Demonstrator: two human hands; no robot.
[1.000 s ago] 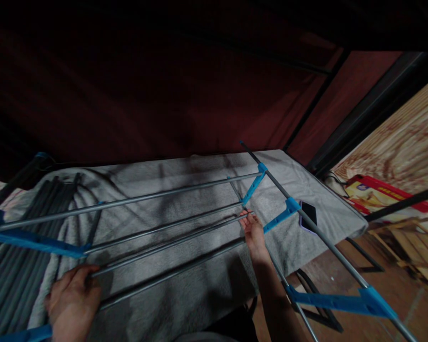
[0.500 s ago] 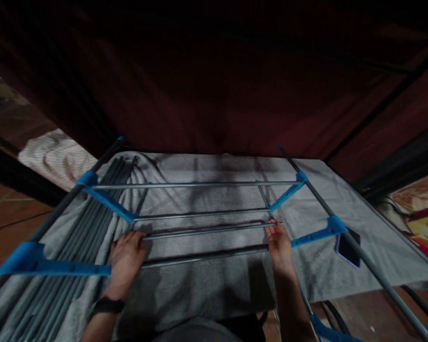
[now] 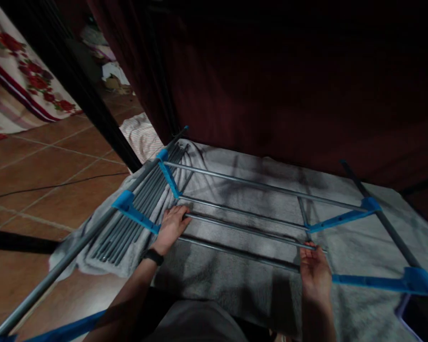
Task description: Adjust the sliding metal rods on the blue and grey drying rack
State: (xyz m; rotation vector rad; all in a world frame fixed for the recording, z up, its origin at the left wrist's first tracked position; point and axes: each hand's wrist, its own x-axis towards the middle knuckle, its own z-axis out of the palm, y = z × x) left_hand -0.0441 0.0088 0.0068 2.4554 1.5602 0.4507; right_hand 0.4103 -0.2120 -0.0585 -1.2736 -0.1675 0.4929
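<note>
My left hand (image 3: 171, 227), with a dark band on the wrist, is closed around the left end of a grey metal rod (image 3: 242, 231). The fingers of my right hand (image 3: 314, 267) curl around the same rod near its right end, palm turned up. The rod lies level across the inside of a frame of grey tubes with blue plastic brackets (image 3: 356, 221). Another crossbar (image 3: 231, 251) runs just nearer to me, joined to the frame. Part of the left blue bracket (image 3: 139, 217) ends beside my left hand.
A bundle of several loose grey rods (image 3: 142, 209) lies on the grey blanket (image 3: 214, 275) at the left. A phone (image 3: 419, 316) rests at the lower right. A dark post (image 3: 89, 109) and a dark red curtain (image 3: 271, 109) stand beyond. A cable (image 3: 67, 183) crosses the tiled floor.
The view has swung to the left, showing more floor and a flowered cloth. Both hands keep their hold on the rod, which stays in nearly the same place within the frame.
</note>
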